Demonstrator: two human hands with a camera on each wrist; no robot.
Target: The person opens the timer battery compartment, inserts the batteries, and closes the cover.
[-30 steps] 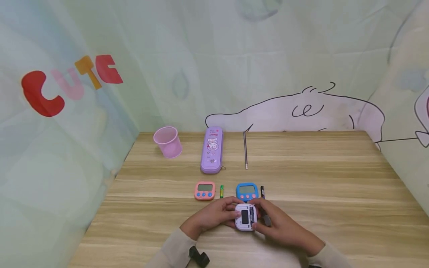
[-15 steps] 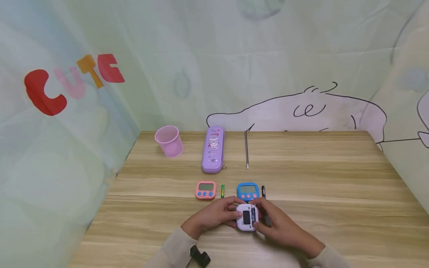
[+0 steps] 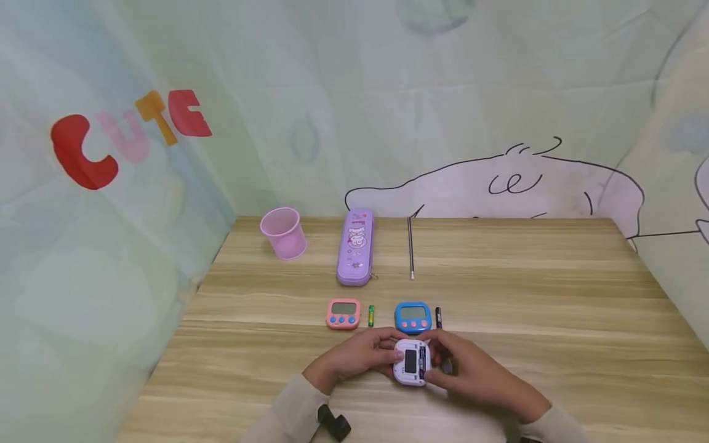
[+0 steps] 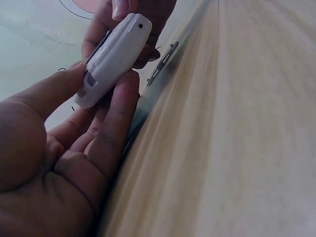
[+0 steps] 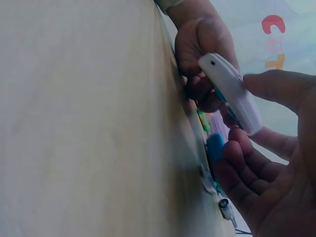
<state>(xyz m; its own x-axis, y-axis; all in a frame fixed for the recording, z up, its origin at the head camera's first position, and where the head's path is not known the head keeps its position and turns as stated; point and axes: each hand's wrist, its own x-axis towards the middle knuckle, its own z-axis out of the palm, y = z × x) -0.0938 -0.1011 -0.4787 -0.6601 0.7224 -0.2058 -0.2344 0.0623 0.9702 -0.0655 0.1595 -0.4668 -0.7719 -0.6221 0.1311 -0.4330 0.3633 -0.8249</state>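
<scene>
A white digital timer [image 3: 412, 363] is held back side up in front of me, its battery compartment uncovered. A dark battery [image 3: 423, 360] lies in the slot along its right side. My left hand [image 3: 361, 355] grips the timer's left side, thumb on the back and fingers beneath. My right hand [image 3: 472, 369] pinches the right side, its thumb at the near end of the battery and its index finger at the far edge. In the left wrist view the timer [image 4: 116, 59] is tilted just above the table. Its front is mostly hidden.
Close beyond the hands lie a blue timer [image 3: 413, 317], a black battery [image 3: 439, 317], a pink timer [image 3: 343, 314] and a green battery [image 3: 371, 315]. Farther back stand or lie a pink cup [image 3: 288, 237], a purple pencil case [image 3: 356, 249] and a pencil [image 3: 411, 249].
The head view has drifted so the scene sits slightly farther right. Both hands keep their hold on the white timer, with only slight finger movement.
</scene>
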